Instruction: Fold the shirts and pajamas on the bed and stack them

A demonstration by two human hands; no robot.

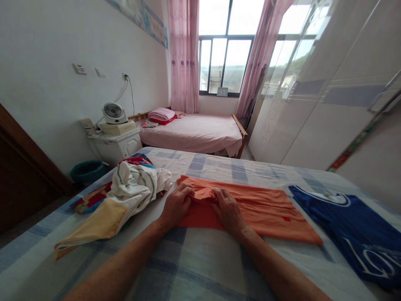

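Observation:
An orange shirt (pixel 263 209), folded into a long strip, lies across the checked bed sheet (pixel 206 255) in front of me. My left hand (pixel 178 204) has its fingers curled on cloth near the strip's left end. A little to the right, my right hand (pixel 228 209) pinches the same fabric, which bunches up between the two hands. The fingertips are partly hidden in the folds. Toward the other end of the shirt a small red patch shows.
Left of the shirt lies a rumpled white and yellow garment (pixel 131 188) over a red patterned cloth (pixel 94 197). On the right is a folded navy shirt (pixel 347 230) with white lettering. Beyond stand a pink-covered bed (pixel 197 129), a nightstand (pixel 115 142) with a fan (pixel 114 113), and a wardrobe (pixel 313 100).

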